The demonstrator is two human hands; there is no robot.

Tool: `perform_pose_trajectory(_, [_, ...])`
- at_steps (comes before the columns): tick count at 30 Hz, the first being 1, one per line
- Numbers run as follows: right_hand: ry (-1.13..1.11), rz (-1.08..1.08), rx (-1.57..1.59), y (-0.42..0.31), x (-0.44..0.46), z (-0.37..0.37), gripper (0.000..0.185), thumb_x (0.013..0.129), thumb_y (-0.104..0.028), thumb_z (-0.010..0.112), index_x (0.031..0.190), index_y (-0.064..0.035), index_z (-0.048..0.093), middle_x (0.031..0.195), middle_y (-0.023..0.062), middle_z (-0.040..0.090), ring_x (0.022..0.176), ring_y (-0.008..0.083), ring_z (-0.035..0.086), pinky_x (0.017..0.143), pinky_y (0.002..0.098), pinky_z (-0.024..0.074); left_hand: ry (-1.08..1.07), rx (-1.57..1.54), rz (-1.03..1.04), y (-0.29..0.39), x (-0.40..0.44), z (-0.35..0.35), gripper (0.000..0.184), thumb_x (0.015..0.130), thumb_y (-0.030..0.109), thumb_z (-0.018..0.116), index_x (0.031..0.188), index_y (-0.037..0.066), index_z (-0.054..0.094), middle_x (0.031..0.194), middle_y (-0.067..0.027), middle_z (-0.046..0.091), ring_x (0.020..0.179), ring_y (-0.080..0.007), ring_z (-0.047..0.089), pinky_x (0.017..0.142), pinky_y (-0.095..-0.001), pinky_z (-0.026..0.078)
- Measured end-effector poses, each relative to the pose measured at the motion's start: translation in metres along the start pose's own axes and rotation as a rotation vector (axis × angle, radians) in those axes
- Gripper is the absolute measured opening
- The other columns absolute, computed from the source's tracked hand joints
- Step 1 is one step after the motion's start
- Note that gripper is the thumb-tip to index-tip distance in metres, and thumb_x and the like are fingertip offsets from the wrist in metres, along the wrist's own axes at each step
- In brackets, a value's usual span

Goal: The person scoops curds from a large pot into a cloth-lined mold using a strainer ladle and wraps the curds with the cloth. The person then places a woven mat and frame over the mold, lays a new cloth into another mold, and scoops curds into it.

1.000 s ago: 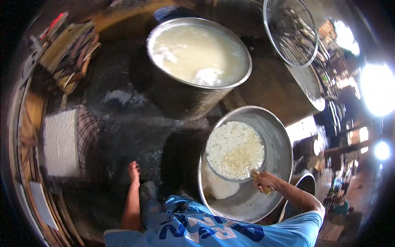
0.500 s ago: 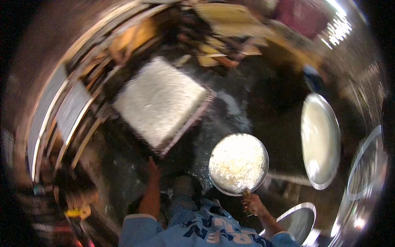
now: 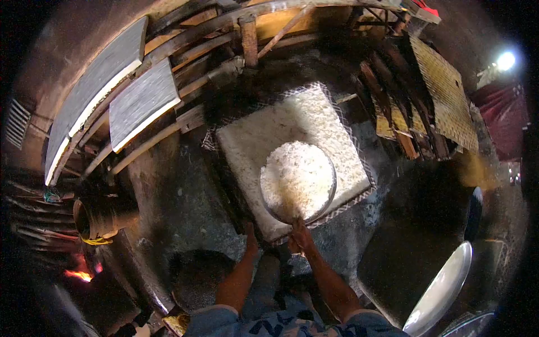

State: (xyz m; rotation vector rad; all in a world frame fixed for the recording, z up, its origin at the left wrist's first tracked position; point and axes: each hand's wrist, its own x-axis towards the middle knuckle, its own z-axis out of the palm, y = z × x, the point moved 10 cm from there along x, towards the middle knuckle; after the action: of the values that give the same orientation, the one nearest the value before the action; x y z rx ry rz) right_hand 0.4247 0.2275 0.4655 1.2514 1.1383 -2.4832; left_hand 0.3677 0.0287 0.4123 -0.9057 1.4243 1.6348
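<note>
My right hand is wrapped round the short handle of a round metal pan. White, crumbly curd-like stuff fills the pan, which is over a square slab of similar white material. A checked cloth shows along the slab's edges. Near the slab's front corner, left of the pan, is my left hand; its fingers are dark and too unclear to read.
Two grey-topped white slabs rest on wooden rails at the left. Woven panels and wood stand at the upper right. A large metal basin is at the lower right, a clay-coloured pot and a fire at the left.
The view has turned left. My right hand has carried the filled pan from above the metal basin, across the floor, to over the white slab. My left hand is now beside the slab's corner.
</note>
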Motion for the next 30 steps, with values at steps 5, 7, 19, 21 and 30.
perform_pose_trajectory(5, [-0.081,0.025,-0.346,-0.037,0.023,0.047,0.012,0.080,-0.012,0.059,0.085,-0.0041,0.052,0.067,0.0057,0.051,0.050,0.0163,0.049,0.044,0.0323,0.0428,0.112,0.039,-0.049,-0.005,-0.007,-0.006,0.074,0.079,0.068,0.040,0.121,0.007,0.037,0.121,-0.0097,0.034,0.111,-0.0262,0.033,0.092,-0.0435,0.026])
perform_pose_trajectory(7, [0.051,0.223,0.121,-0.032,0.015,0.050,0.013,0.081,-0.013,0.059,0.082,-0.0025,0.052,0.066,0.0067,0.050,0.049,0.0175,0.049,0.044,0.0327,0.0427,0.170,0.068,-0.071,-0.009,-0.009,-0.011,0.074,0.078,0.069,0.040,0.118,0.006,0.040,0.118,-0.0099,0.037,0.108,-0.0258,0.035,0.091,-0.0423,0.028])
perform_pose_trajectory(19, [0.050,0.133,-0.458,-0.047,0.025,-0.006,0.018,0.082,-0.016,0.059,0.081,0.0011,0.053,0.062,0.0092,0.053,0.049,0.0210,0.053,0.045,0.0349,0.0484,0.341,0.592,-0.075,-0.060,0.060,-0.062,0.091,0.068,0.084,0.026,0.056,0.000,0.057,0.055,-0.0098,0.049,0.055,-0.0267,0.048,0.056,-0.0452,0.036])
perform_pose_trajectory(21, [0.128,0.253,-0.463,-0.062,0.004,-0.004,0.014,0.079,-0.010,0.060,0.080,0.0008,0.051,0.060,0.0086,0.051,0.046,0.0212,0.052,0.041,0.0350,0.0479,0.362,0.614,-0.102,-0.070,0.074,-0.067,0.088,0.069,0.083,0.029,0.063,0.000,0.058,0.063,-0.0121,0.052,0.062,-0.0279,0.049,0.060,-0.0455,0.038])
perform_pose_trajectory(30, [0.429,0.009,0.217,-0.122,-0.058,-0.036,0.043,0.090,-0.043,0.040,0.078,-0.0034,0.051,0.056,0.0087,0.047,0.033,0.0177,0.039,0.032,0.0288,0.0321,0.354,0.122,0.318,0.011,0.012,-0.027,0.078,0.076,0.071,0.041,0.106,0.000,0.050,0.100,-0.0194,0.052,0.088,-0.0336,0.052,0.079,-0.0462,0.040])
